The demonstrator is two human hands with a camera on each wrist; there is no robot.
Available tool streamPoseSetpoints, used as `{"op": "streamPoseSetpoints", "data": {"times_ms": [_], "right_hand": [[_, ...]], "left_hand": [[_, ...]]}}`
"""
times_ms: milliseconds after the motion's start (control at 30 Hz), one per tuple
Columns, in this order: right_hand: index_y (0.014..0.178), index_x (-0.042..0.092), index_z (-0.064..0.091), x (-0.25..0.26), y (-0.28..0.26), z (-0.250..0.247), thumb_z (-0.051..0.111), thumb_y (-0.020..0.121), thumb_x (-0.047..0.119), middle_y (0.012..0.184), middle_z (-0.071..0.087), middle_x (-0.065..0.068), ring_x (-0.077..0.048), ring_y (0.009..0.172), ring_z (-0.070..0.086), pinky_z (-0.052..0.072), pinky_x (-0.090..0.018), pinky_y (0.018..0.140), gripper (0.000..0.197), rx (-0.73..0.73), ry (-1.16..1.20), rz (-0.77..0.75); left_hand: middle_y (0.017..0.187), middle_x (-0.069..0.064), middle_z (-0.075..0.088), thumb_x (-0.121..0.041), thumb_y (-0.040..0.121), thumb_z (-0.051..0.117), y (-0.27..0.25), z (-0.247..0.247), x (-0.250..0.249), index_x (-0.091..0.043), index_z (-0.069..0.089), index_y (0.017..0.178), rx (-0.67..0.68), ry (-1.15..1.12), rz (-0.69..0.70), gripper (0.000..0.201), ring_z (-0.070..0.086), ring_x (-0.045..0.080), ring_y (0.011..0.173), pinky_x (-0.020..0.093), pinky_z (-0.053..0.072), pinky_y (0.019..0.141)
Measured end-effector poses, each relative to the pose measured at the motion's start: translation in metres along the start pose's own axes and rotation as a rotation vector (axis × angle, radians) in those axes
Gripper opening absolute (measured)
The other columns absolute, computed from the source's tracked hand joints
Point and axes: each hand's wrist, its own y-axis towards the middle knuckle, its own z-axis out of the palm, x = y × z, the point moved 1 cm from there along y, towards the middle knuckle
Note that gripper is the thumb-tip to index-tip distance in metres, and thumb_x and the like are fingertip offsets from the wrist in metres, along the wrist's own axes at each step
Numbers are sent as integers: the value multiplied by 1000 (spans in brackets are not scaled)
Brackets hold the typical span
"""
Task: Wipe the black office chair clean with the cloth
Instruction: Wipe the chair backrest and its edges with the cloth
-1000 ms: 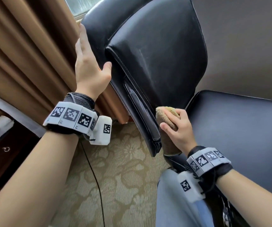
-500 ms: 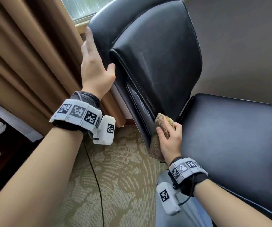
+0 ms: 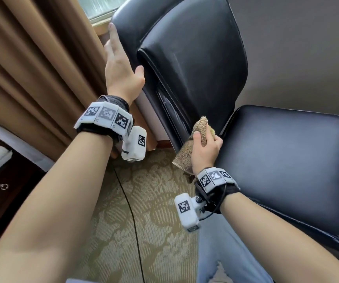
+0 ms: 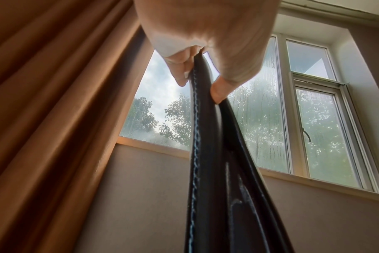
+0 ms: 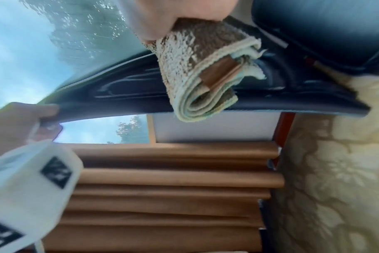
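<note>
left hand (image 3: 121, 66): gripping the side edge of the chair back, thumb on the front, fingers (image 4: 180, 75) curled round behind.
right hand (image 3: 204, 150): holding the folded cloth (image 3: 193, 148), fingers clenched round it.
cloth: pressing against the lower edge of the backrest, just beside the seat.
black office chair (image 3: 193, 58): standing on the patterned carpet (image 3: 140, 211), near the brown curtain (image 3: 31, 58) and window (image 4: 270, 119).
seat (image 3: 287, 156): lying to the right of the cloth.
</note>
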Motion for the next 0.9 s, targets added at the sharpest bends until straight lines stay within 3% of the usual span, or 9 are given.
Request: {"op": "streamPoseSetpoints", "data": {"times_ms": [100,167,433,533,700,800,900], "right_hand": [[135,13,47,11,-4,18,56,92,17,117,32,-2,-3,99,37,15,15,72,44,42,33,-4],[134,15,48,7,-9,22,58,91,16,121,33,-5,-2,99,37,15,14,74,44,26,8,-20],[134,13,48,-8,-9,4,58,90,12,128,35,-15,-8,106,40,18,6,83,45,19,-38,6],[134,12,48,-7,-8,7,58,90,11,126,34,-14,-11,107,41,19,8,82,45,-8,-4,-7],[132,14,51,-6,-13,16,60,88,9,118,33,-6,-6,102,38,15,14,78,45,-11,-30,-71],[131,10,51,-21,-10,8,60,88,6,124,37,-15,-12,109,43,18,10,84,44,-35,-24,-15],[132,8,49,-26,-6,1,57,91,11,127,36,-14,-18,116,45,20,3,86,42,-60,17,108]], "left_hand": [[143,16,30,-7,81,57,-1,0,-1,0,7,148,-7,5,-9,84,39,26,128,7,19,94],[143,17,30,-7,81,58,-2,1,0,0,7,148,2,0,-15,84,39,27,128,6,18,93],[146,20,26,-11,84,60,2,-2,2,-2,4,149,72,55,5,86,43,35,123,30,31,100],[147,19,24,-15,85,61,2,-3,4,-2,2,149,88,99,25,87,41,34,126,32,32,100],[151,18,18,-19,86,62,0,-5,7,-3,0,148,113,184,63,89,35,32,131,38,35,100],[151,18,17,-22,83,66,-1,-6,7,-4,-1,148,129,201,66,95,35,31,131,38,35,100],[152,17,14,-28,78,72,-2,-7,5,-5,-3,149,147,235,68,105,39,33,129,40,37,99]]}}
